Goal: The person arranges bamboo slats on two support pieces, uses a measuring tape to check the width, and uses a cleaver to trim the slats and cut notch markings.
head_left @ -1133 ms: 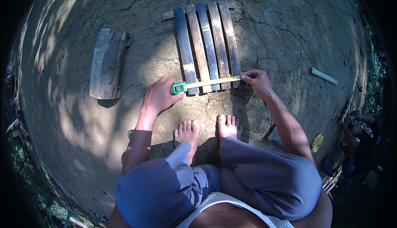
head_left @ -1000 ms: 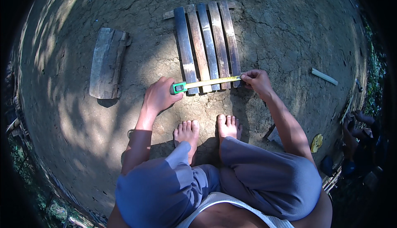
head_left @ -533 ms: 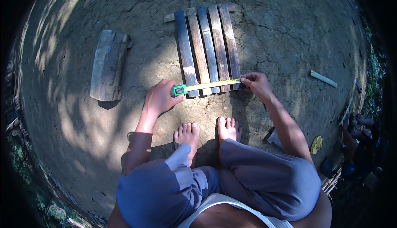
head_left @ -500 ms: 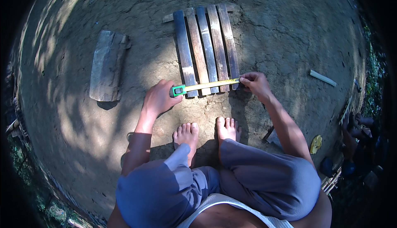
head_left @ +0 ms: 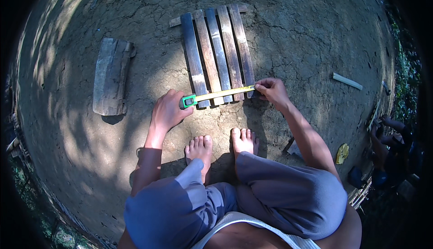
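My left hand (head_left: 167,110) is closed around the green and black case of a tape measure (head_left: 188,101). Its yellow blade stretches to the right, and my right hand (head_left: 273,92) pinches the blade's end. The blade lies across the near ends of several dark, flat wooden slats (head_left: 209,57), which are set side by side with narrow gaps. At their far ends the slats rest over a crosspiece (head_left: 175,22). Any crosspiece beneath the near ends is mostly hidden by the blade.
A thick split log (head_left: 108,77) lies on the dirt ground to the left. On the right are a pale stick (head_left: 347,81) and a yellow scrap (head_left: 342,153). Another person (head_left: 392,140) is in shadow at the right edge. My bare feet (head_left: 198,152) are just below the slats.
The whole view has shifted slightly, so the slats and log sit a little further left. Both hands keep their holds, and the tape stays stretched across the slats.
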Demonstrator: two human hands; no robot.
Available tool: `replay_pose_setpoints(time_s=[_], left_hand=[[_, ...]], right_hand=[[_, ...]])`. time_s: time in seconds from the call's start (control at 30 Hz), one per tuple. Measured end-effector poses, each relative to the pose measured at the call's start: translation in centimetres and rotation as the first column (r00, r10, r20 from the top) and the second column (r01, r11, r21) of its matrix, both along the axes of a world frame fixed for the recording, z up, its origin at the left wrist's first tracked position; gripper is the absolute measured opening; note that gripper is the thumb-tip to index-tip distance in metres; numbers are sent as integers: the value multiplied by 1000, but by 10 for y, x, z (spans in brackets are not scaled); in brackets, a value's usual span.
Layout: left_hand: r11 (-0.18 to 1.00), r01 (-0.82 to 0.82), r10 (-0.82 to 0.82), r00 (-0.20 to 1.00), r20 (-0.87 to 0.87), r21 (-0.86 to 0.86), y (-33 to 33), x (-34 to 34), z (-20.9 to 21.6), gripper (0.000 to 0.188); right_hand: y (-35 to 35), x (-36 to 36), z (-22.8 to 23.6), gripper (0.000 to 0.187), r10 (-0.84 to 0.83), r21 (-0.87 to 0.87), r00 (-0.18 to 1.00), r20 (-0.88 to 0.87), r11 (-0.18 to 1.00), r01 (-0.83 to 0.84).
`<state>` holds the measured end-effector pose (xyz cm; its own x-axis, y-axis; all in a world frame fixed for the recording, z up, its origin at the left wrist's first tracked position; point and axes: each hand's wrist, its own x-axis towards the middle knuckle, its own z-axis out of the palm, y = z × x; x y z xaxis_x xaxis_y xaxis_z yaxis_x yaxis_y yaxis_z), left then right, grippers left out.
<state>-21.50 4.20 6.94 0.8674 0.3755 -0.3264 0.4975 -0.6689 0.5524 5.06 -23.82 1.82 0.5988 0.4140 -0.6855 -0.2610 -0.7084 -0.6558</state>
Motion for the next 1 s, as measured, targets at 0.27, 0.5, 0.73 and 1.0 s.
replay_pose_setpoints(time_s=[0.27, 0.5, 0.73, 1.0], left_hand=[[999, 1, -2, 1000, 21, 49, -4, 4, 6, 39], [1000, -10, 10, 996, 85, 3, -8, 7, 5, 37], [1000, -8, 10, 994, 104, -25, -13, 14, 17, 36], [942, 144, -119, 988, 99, -304, -67, 28, 35, 41]], right_hand=[[-2, -1, 0, 20, -7, 13, 1000, 1, 1000, 7], [2, -5, 6, 19, -69, 15, 998, -4, 997, 69], [-5, -11, 23, 15, -216, 107, 976, 2, 971, 215], [-60, -69, 74, 23, -132, 355, 969, -208, 913, 201]])
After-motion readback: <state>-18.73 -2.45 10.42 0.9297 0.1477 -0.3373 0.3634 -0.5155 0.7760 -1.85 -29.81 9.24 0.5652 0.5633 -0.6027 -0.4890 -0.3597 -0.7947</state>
